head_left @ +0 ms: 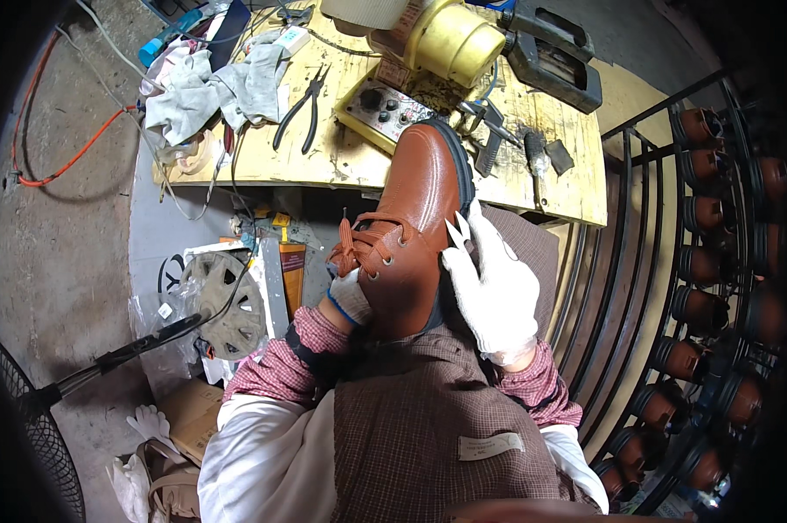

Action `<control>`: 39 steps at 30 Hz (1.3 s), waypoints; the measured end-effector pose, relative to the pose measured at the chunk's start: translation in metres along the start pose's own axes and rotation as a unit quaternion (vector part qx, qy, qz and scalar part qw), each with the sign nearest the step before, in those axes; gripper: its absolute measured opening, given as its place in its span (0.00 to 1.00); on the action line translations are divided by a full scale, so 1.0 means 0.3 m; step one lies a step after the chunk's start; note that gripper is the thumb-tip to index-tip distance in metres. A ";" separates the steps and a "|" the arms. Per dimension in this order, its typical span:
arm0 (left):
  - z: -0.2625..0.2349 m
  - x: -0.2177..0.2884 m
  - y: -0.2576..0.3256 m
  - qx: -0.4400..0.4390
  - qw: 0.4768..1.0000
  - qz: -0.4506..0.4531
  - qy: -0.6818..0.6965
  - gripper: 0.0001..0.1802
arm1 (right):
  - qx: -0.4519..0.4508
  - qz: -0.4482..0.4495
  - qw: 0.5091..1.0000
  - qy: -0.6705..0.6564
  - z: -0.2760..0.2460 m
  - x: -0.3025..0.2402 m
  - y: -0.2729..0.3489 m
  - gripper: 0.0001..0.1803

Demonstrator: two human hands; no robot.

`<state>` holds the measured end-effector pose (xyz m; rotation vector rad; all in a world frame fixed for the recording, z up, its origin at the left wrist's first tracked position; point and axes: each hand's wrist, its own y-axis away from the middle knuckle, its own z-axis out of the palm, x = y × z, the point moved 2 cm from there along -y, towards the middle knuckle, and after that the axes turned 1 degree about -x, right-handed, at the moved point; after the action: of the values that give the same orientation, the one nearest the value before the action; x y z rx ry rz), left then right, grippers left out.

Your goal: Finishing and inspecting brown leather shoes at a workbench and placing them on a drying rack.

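A reddish-brown lace-up leather boot (422, 187) with a black sole is held over my lap, toe pointing at the workbench. My left hand (352, 297), in a white glove with a blue cuff edge, grips it beside the laces. Part of that hand is hidden by the boot. At the boot's right side is my white-gloved right hand (498, 296), its fingers closed around a small pair of pointed snips (461, 232). The two bright tips stand slightly apart, close to the sole edge; their handle is mostly covered.
The wooden workbench (576, 187) ahead carries pliers (303, 112), grey gloves (184, 109), a control box (383, 105), a yellow machine (463, 44) and a brush (535, 155). At right stands a black rack (624, 253) of boots (703, 213). A fan (32, 418) is lower left.
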<state>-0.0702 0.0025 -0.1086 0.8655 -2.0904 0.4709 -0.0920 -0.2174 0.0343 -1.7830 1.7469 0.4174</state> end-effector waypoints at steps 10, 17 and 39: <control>0.022 0.019 -0.013 0.030 0.999 0.014 -0.036 0.27 | 0.027 0.029 0.999 -0.019 0.041 0.010 0.006 0.31; 0.064 -0.008 0.007 0.023 0.996 0.011 -0.088 0.28 | 0.012 0.151 0.977 -0.149 0.093 0.020 0.027 0.32; 0.041 0.037 0.019 -0.022 0.992 -0.073 0.096 0.30 | 0.025 0.156 0.978 -0.137 0.096 0.015 0.031 0.31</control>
<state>-0.0858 -0.0053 -0.1073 0.9025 -1.8409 0.4110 -0.0954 -0.2029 0.0073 -1.3440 1.8185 0.7079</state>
